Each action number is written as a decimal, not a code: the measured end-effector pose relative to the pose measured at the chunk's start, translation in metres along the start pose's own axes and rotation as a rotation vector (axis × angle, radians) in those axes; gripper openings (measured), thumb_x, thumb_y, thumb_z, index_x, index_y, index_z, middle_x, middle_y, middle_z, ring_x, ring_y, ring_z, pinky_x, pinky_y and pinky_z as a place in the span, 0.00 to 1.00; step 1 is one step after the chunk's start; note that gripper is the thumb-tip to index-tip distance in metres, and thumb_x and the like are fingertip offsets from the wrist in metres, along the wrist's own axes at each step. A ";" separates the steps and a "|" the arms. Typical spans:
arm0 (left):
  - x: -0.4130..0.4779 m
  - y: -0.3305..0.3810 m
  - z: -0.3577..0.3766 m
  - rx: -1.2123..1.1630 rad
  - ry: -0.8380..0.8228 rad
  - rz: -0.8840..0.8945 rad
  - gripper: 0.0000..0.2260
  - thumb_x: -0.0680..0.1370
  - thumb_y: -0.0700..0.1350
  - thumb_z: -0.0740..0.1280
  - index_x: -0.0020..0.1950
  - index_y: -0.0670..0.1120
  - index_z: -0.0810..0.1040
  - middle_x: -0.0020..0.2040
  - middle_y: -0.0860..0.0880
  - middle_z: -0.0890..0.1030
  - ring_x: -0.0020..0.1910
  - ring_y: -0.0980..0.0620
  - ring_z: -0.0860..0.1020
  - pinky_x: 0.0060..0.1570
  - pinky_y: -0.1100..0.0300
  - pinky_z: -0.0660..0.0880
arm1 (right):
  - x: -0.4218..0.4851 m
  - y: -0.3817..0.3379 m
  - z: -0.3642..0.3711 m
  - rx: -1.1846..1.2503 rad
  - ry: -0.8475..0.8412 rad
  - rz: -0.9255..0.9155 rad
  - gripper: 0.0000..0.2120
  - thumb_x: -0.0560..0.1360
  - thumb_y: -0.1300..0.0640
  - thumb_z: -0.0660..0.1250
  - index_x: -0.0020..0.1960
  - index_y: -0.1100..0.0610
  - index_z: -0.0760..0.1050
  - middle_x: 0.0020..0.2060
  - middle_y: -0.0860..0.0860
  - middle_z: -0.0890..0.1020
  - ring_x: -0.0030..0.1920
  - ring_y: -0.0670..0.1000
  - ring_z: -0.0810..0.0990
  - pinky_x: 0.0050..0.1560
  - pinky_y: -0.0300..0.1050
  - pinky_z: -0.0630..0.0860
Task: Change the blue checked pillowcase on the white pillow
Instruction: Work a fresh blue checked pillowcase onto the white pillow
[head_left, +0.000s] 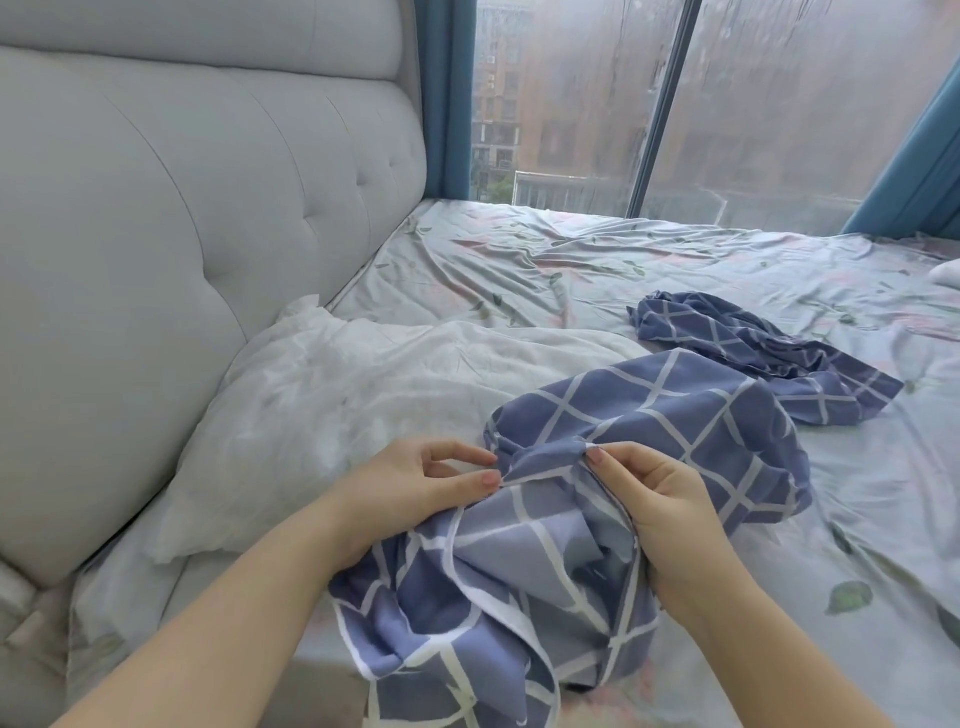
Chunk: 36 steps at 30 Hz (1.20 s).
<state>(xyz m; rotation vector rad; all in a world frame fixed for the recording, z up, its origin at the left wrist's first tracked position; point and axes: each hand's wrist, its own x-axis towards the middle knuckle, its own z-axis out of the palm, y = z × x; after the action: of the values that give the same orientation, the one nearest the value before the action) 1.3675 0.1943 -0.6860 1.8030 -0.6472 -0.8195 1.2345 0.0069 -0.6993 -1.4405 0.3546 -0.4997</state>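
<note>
Furthest left stands the padded grey headboard (182, 234), and against its foot lies the white pillow (337, 395), bare and crumpled, running from the headboard toward the middle of the bed. Just right of it our left hand (415, 483) is mostly relaxed, with only the thumb and forefinger closing lightly on the white-edged hem of the blue checked pillowcase (571, 545). The case is heaped in front of us, near and centre. Its far part mounds up over the right end of the pillow, though we cannot tell whether the pillow is already inside it. Our right hand (660, 499) is curled more tightly, its thumb and fingers pinching a gathered fold of the same hem, near the left hand. We judge that we are searching out the opening. The cloth looks thin, light and limp, so it will sag, bunch and hide its own mouth rather than hold a shape. The hem is the best place to take hold, with the hands set apart along it to spread the opening. The pillow looks soft and squashy, so we expect to take it by a corner and feed it in. Farther right, a second checked case (753, 358) lies crumpled on the floral bed sheet (571, 260), apart from both hands.
</note>
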 end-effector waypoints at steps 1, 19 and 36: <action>0.000 -0.001 -0.001 0.011 0.001 -0.011 0.15 0.72 0.55 0.74 0.58 0.57 0.81 0.50 0.54 0.86 0.51 0.56 0.84 0.58 0.58 0.77 | 0.000 -0.001 0.000 0.015 -0.017 0.006 0.10 0.71 0.53 0.69 0.45 0.59 0.84 0.41 0.59 0.86 0.41 0.53 0.84 0.40 0.43 0.79; -0.002 0.004 0.014 -0.149 0.065 0.244 0.14 0.72 0.41 0.74 0.57 0.49 0.83 0.51 0.51 0.86 0.53 0.53 0.84 0.51 0.63 0.79 | -0.002 0.000 0.003 -0.456 -0.108 -0.322 0.24 0.69 0.56 0.76 0.64 0.48 0.77 0.53 0.39 0.83 0.55 0.42 0.81 0.56 0.37 0.77; 0.002 -0.001 0.017 -0.149 -0.063 0.066 0.13 0.77 0.42 0.71 0.61 0.50 0.79 0.55 0.46 0.84 0.56 0.47 0.82 0.60 0.54 0.78 | 0.000 -0.003 -0.004 -0.224 -0.066 -0.136 0.11 0.76 0.53 0.68 0.38 0.57 0.83 0.36 0.65 0.81 0.38 0.53 0.77 0.44 0.53 0.76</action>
<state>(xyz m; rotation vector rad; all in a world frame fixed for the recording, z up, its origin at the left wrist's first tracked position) 1.3562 0.1836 -0.6923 1.6186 -0.6656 -0.8600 1.2318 0.0036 -0.6965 -1.7020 0.2672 -0.5334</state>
